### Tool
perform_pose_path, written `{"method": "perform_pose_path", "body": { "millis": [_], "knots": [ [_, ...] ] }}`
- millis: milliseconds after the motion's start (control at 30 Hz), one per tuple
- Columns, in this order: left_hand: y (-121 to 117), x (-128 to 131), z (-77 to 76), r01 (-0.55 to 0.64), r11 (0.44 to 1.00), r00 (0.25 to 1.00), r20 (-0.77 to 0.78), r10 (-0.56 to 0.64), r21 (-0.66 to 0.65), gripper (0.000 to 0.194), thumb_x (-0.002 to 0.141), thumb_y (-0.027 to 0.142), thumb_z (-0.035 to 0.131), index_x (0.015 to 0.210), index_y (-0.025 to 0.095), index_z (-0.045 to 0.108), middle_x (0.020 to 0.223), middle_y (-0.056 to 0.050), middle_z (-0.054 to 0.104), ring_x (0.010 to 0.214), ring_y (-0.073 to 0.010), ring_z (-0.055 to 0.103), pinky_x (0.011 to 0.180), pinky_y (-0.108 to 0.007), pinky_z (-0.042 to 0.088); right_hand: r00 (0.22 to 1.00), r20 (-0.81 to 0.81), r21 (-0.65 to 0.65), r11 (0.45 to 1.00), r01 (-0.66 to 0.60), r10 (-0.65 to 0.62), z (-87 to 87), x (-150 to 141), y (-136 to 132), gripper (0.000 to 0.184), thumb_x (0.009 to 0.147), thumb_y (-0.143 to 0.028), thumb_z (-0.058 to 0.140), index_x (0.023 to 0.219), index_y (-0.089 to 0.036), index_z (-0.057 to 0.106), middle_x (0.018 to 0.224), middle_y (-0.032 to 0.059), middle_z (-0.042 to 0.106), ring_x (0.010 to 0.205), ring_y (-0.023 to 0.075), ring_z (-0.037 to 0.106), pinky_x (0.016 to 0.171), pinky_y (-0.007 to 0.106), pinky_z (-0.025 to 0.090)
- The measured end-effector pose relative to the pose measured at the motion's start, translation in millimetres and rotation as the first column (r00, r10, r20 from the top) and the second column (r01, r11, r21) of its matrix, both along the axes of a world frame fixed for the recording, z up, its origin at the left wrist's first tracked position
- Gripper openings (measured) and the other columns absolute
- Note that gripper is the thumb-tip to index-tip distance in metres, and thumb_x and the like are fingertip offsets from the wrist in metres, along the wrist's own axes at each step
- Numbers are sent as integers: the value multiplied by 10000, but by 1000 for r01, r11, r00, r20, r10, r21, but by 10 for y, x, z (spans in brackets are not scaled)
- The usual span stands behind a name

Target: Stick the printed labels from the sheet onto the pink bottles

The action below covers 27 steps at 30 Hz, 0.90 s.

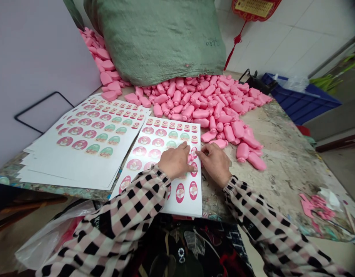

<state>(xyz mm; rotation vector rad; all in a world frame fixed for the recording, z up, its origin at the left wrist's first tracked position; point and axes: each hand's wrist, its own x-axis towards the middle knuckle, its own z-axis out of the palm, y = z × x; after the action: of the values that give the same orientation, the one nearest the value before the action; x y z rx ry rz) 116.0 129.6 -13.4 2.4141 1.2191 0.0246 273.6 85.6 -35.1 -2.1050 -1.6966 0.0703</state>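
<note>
My left hand (pixel 176 161) rests over a sheet of stickers (pixel 154 130), its fingers curled round a small pink plastic bottle (pixel 190 158). Most of that bottle is hidden by the hand; only a bit of pink shows between thumb and fingers. Close on its right is my right hand (pixel 217 161), thumb and forefinger pinched together at the sheet's right edge, beside an oval pink sticker (pixel 194 169). Whatever lies between those fingertips is too small to make out. Round pink and green labels fill the sheet's upper part, with ovals lower down.
A pile of pink bottles (pixel 209 100) spreads across the back of the table, below a big green sack (pixel 163 42). More sticker sheets (pixel 70 169) are stacked at left. At right lie pink scraps (pixel 316 207); a blue crate (pixel 310 104) stands beyond the table (pixel 287 154).
</note>
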Motion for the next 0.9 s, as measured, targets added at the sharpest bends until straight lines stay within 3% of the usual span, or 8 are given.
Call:
{"method": "perform_pose_path", "body": {
  "millis": [233, 367, 600, 733, 833, 900],
  "knots": [
    [76, 38, 27, 29, 998, 999, -40, -31, -51, 846, 614, 563, 648, 1357, 262, 377, 1505, -54, 231, 1107, -357, 522, 816, -451, 446, 941, 329, 51, 993, -104, 81, 14, -98, -47, 207, 872, -324, 471, 779, -184, 593, 831, 55, 577, 713, 169, 494, 589, 303, 278],
    [69, 33, -24, 3, 999, 1000, -8, -3, -34, 865, 615, 585, 638, 1370, 273, 353, 1503, -40, 243, 1137, -330, 506, 861, -434, 434, 928, 367, 104, 989, -108, 63, -28, -105, -60, 253, 891, -341, 446, 763, -180, 593, 811, 55, 568, 696, 162, 484, 605, 299, 293],
    [40, -6, -92, -25, 1000, 999, 20, 25, -14, 881, 635, 618, 607, 1384, 250, 324, 1497, -56, 259, 1201, -315, 455, 921, -410, 404, 998, 66, 278, 961, -3, -16, -87, -121, -134, 258, 859, -398, 511, 730, -191, 593, 769, 17, 568, 701, 141, 514, 601, 269, 327],
    [-18, -53, -127, -46, 999, 997, 66, 44, 23, 908, 666, 593, 604, 1417, 226, 250, 1481, -89, 290, 1222, -327, 423, 931, -426, 386, 984, -175, 378, 919, 110, -46, -111, -111, -189, 275, 839, -440, 527, 734, -192, 583, 764, 13, 569, 696, 145, 518, 632, 273, 379],
    [-89, -107, -97, -55, 998, 976, 214, 47, 32, 821, 720, 529, 595, 1409, 230, 264, 1445, -97, 351, 1219, -305, 423, 939, -413, 374, 955, -292, 406, 897, 176, -55, -79, -76, -224, 284, 820, -452, 550, 715, -189, 573, 756, 11, 565, 692, 144, 511, 650, 283, 397],
    [-154, -148, -39, -120, 993, 913, 395, 105, 15, 662, 755, 517, 569, 1327, 229, 403, 1349, -94, 462, 1190, -278, 444, 949, -395, 365, 929, -369, 400, 896, 190, -32, -30, -60, -263, 271, 807, -440, 570, 707, -188, 572, 746, 4, 563, 685, 138, 507, 651, 281, 400]
  ]
}}
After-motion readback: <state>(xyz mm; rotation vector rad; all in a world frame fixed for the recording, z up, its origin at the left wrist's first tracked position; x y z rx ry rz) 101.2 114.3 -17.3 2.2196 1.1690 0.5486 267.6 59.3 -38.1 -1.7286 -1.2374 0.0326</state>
